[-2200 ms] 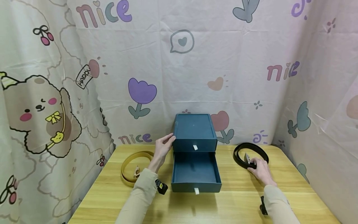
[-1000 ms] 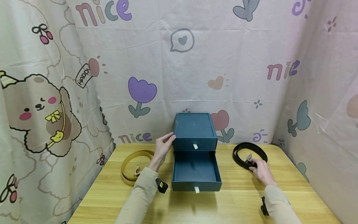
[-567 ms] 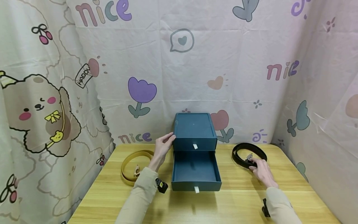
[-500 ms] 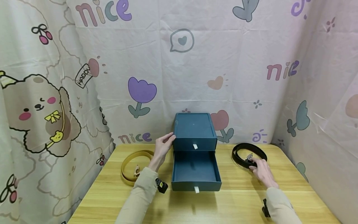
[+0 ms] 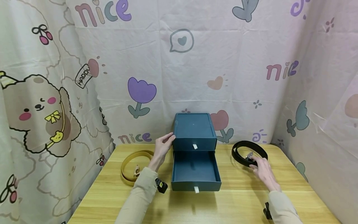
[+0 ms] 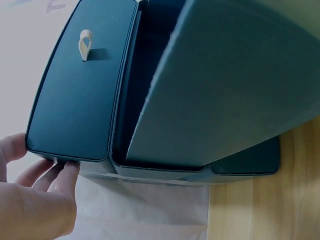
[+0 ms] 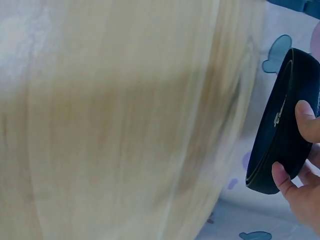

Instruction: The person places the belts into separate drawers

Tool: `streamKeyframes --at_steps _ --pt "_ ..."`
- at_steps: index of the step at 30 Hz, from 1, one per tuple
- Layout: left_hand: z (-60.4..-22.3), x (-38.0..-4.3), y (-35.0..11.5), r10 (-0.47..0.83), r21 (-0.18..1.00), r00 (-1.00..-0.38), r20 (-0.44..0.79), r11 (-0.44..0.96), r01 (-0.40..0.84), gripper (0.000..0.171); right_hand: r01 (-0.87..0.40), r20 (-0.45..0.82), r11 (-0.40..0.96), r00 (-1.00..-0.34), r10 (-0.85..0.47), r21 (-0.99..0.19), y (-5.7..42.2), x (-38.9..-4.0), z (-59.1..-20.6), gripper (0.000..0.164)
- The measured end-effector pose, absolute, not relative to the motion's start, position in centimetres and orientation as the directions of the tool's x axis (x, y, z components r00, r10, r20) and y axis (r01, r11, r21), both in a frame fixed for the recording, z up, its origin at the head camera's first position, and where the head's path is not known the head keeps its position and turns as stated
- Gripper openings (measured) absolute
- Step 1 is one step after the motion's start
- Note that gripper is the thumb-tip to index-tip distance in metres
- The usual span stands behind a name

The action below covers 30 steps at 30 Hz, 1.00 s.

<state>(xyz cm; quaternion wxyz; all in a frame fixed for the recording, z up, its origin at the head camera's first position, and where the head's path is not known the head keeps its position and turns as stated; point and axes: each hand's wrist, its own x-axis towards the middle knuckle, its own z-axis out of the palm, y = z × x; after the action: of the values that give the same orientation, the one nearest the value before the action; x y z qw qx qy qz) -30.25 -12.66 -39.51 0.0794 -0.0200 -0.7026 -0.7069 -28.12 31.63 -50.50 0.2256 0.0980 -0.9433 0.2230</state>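
Observation:
In the head view my left hand [image 5: 161, 147] rests its fingers against the left side of a dark blue drawer box [image 5: 195, 126], near its upper front corner. In the left wrist view the fingertips [image 6: 67, 167] touch that side, beside the closed upper drawer [image 6: 75, 95]. A lower drawer [image 5: 195, 186] is pulled out, with nothing visible inside. My right hand [image 5: 264, 171] grips a coiled black belt [image 5: 237, 155] near its silver buckle [image 5: 250, 155]. Thumb and fingers pinch the belt [image 7: 285, 130] in the right wrist view, where it appears raised off the tabletop.
A coiled tan belt [image 5: 126, 166] with a gold-toned buckle [image 5: 136, 171] lies left of the drawer box, partly behind my left forearm. The wooden table [image 5: 237, 205] meets patterned curtains [image 5: 181, 68] at the back and sides. White tabs [image 5: 196, 189] mark the drawer fronts.
My right hand has shifted its hold on the black belt, which has tipped and risen slightly. The left hand, drawer box and tan belt stay put.

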Motion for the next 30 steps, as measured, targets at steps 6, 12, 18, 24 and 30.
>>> streamKeyframes --at_steps 6,12,18,24,30 --pt "-39.5 -30.2 -12.7 -0.084 0.99 -0.986 0.141 -0.004 0.142 0.042 -0.314 0.526 0.878 -0.846 -0.087 -0.361 31.3 -27.7 -49.9 0.035" --pt "-39.5 -30.2 -12.7 -0.076 0.99 -0.987 0.139 -0.013 0.14 0.043 -0.309 0.554 0.88 -0.83 -0.066 -0.359 30.7 -27.0 -49.0 0.032" --pt "-39.5 -30.2 -12.7 -0.07 0.99 -0.988 0.138 -0.023 0.14 0.043 -0.335 0.612 0.882 -0.788 -0.069 -0.332 30.0 -26.1 -48.0 0.03" --pt "-39.6 -30.3 -12.7 -0.078 0.99 -0.988 0.134 -0.02 0.136 0.042 -0.365 0.65 0.868 -0.757 -0.066 -0.337 29.3 -25.1 -47.1 0.032" --pt "-39.7 -30.3 -12.7 -0.08 0.99 -0.987 0.136 -0.022 0.138 0.042 -0.392 0.667 0.853 -0.741 -0.071 -0.345 28.8 -24.3 -46.0 0.035"
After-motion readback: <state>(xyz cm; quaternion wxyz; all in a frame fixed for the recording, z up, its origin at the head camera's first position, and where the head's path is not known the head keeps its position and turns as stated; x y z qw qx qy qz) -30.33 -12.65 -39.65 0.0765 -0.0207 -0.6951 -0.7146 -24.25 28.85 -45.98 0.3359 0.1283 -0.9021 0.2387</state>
